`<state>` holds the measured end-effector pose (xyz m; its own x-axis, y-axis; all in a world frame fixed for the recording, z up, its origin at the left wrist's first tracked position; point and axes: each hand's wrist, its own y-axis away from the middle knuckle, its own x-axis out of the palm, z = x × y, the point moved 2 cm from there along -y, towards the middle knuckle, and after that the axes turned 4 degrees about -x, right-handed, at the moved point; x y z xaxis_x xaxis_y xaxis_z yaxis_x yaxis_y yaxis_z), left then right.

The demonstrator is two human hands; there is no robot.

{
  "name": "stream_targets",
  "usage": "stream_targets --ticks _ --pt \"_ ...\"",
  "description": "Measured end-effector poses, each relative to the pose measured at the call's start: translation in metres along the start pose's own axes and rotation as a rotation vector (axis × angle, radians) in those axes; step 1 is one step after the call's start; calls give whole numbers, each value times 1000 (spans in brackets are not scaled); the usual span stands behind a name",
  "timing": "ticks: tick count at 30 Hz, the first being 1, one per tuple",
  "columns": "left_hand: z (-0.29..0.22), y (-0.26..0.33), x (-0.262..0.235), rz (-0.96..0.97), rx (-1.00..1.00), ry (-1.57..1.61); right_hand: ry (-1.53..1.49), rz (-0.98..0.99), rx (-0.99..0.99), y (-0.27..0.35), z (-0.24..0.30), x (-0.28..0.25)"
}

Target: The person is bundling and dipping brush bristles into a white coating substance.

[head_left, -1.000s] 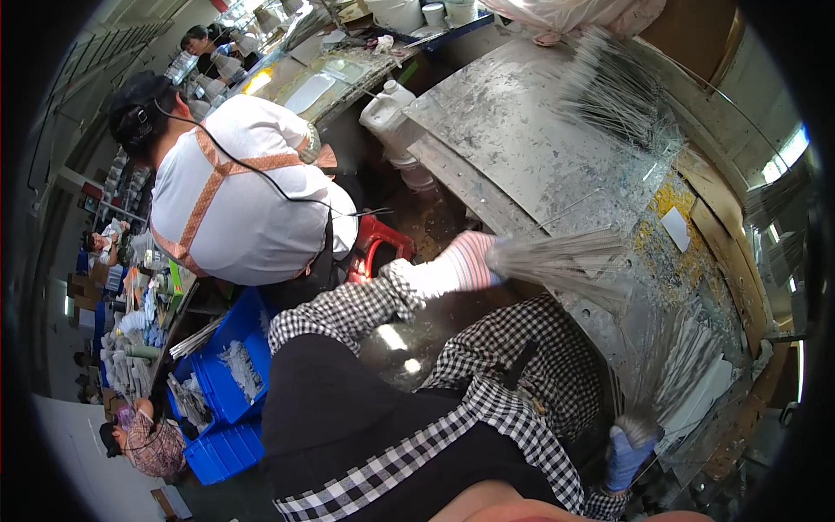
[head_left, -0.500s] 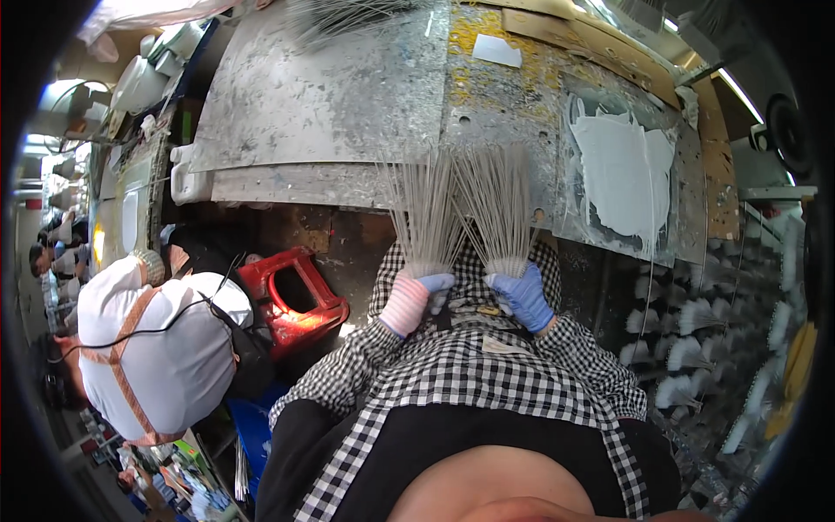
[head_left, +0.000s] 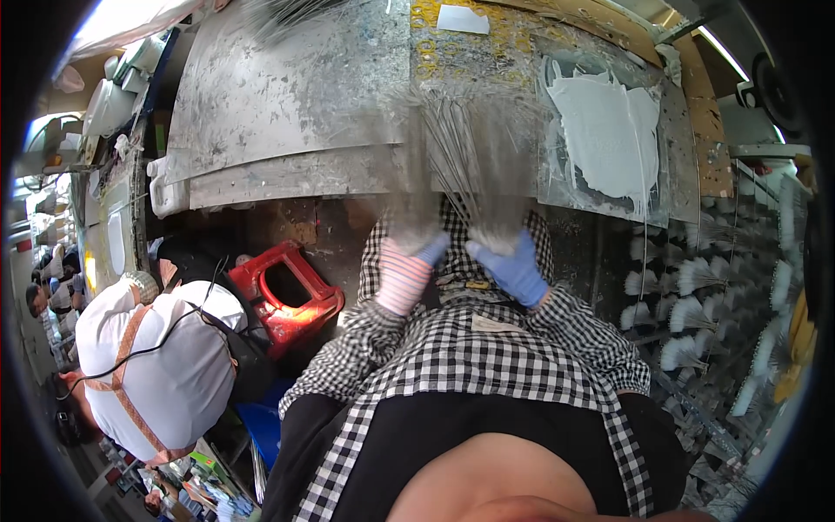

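Observation:
In each hand I hold a bundle of thin grey wires by its lower end, the loose ends fanning away from me toward the table edge. My left hand (head_left: 405,277), in a pink-and-white striped glove with blue fingertips, is closed round the left wire bundle (head_left: 412,178). My right hand (head_left: 517,273), in a blue glove, grips the right wire bundle (head_left: 500,174). Both bundles are smeared by motion, and their tops overlap the worktable (head_left: 296,178). A few darker wires cross slantwise between them. Both hands are above my checked apron (head_left: 470,357).
White paste (head_left: 609,130) is spread on a plate at the table's right. More wires (head_left: 278,17) lie at the far left, and a paper (head_left: 463,19) at the back. A red stool (head_left: 291,296) and a bent-over person (head_left: 156,365) are left; white-tufted bundles (head_left: 696,313) hang right.
The wire bundles have gone from fairly sharp to heavily blurred, so they are moving quickly. My hands stay close together in front of me. The whole view has shifted slightly.

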<state>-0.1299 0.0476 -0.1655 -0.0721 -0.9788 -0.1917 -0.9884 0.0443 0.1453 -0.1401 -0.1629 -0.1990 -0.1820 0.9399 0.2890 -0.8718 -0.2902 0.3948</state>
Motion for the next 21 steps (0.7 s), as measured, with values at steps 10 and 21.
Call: stream_targets --ticks 10,21 --pt "51 -6 72 164 -985 1427 196 79 11 -10 46 28" --pt "78 6 94 313 -925 1610 356 52 -50 8 37 16"
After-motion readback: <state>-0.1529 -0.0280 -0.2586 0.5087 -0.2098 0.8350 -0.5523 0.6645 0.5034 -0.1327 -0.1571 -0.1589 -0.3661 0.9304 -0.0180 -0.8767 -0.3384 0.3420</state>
